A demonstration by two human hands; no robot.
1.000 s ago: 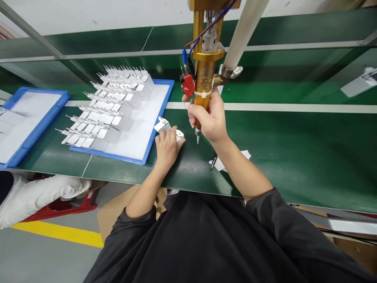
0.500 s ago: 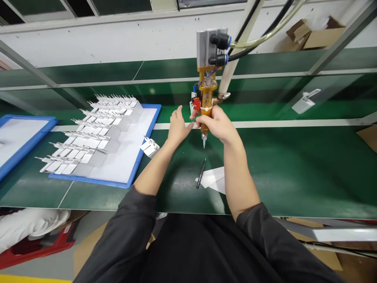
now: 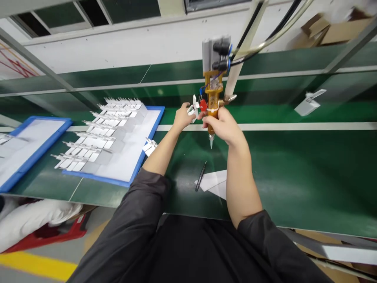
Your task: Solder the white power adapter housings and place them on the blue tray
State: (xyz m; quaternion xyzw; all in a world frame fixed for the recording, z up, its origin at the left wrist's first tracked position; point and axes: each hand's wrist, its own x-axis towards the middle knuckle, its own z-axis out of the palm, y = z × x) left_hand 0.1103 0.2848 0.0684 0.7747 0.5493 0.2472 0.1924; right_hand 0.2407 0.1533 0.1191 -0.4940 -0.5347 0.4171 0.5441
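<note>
My right hand (image 3: 227, 125) is wrapped round the lower body of a gold dispensing valve (image 3: 213, 96), which hangs upright with its clear nozzle tip (image 3: 211, 142) pointing down. My left hand (image 3: 181, 118) is closed on a small white plastic part (image 3: 193, 107), just left of the valve. A red piece (image 3: 203, 105) on the valve's side lies close to that part. The fingers hide some of the part. Beside my left forearm, a white plastic housing (image 3: 149, 146) sits at the edge of a blue-rimmed tray (image 3: 138, 167).
Rows of white housings (image 3: 94, 135) stand on the tray, with a second blue-rimmed tray (image 3: 44, 157) further left. Black tweezers (image 3: 201, 177) and white paper (image 3: 216, 181) lie below the nozzle. Another white housing (image 3: 308, 105) is at the right. Hoses (image 3: 273, 39) run up from the valve.
My left hand, open with fingers spread before, has closed on the white plastic part beside the valve. My right hand keeps its grip on the valve. The view has shifted slightly.
</note>
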